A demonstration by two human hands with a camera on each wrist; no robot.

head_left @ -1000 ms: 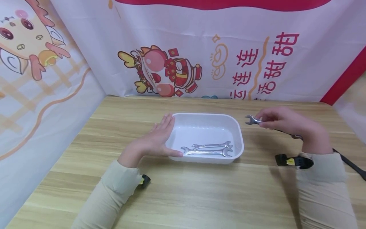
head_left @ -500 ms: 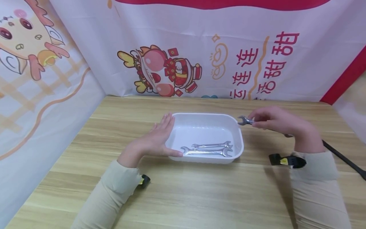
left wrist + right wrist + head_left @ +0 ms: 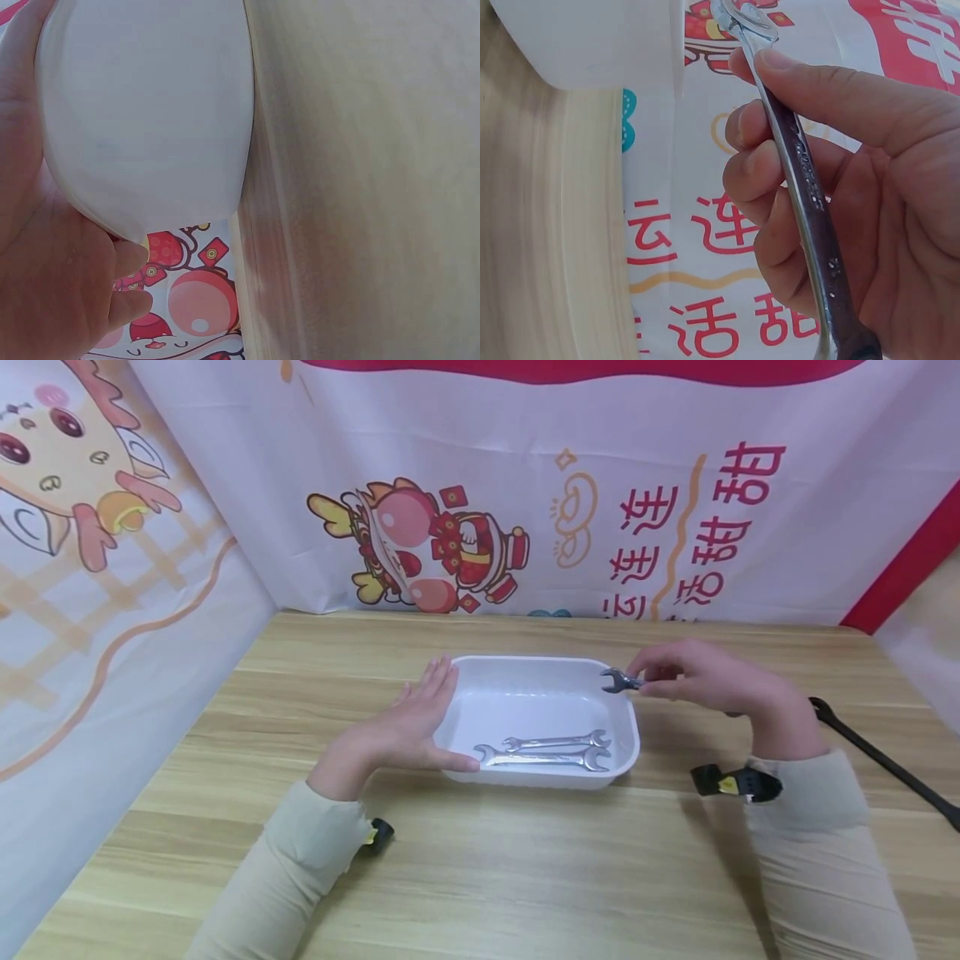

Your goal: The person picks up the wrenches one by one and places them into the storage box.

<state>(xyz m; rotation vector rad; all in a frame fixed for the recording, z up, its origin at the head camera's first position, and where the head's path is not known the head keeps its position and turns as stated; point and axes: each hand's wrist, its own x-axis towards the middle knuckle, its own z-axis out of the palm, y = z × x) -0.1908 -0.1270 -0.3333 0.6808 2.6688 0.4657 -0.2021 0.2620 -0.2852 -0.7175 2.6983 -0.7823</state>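
A white plastic tray [image 3: 517,714] stands on the table with two silver double open-ended wrenches inside, a smaller wrench [image 3: 555,742] behind a larger wrench [image 3: 540,758]. My left hand [image 3: 408,727] rests against the tray's left end, fingers spread along the rim and thumb at the front corner. My right hand [image 3: 705,677] holds another wrench [image 3: 621,681] by its shaft, thumb against curled fingers. The wrench's open jaw reaches over the tray's far right rim. In the right wrist view the held wrench [image 3: 802,180] runs diagonally across the palm.
A long black tool with a wrench-like end [image 3: 885,760] lies on the wooden table [image 3: 525,877] to the right of my right wrist. A printed cloth [image 3: 465,427] hangs along the table's back edge, with another at the left.
My right hand has moved left with the wrench, whose tip now passes over the tray's right rim. More of the black tool shows. The left hand and tray have stayed still.
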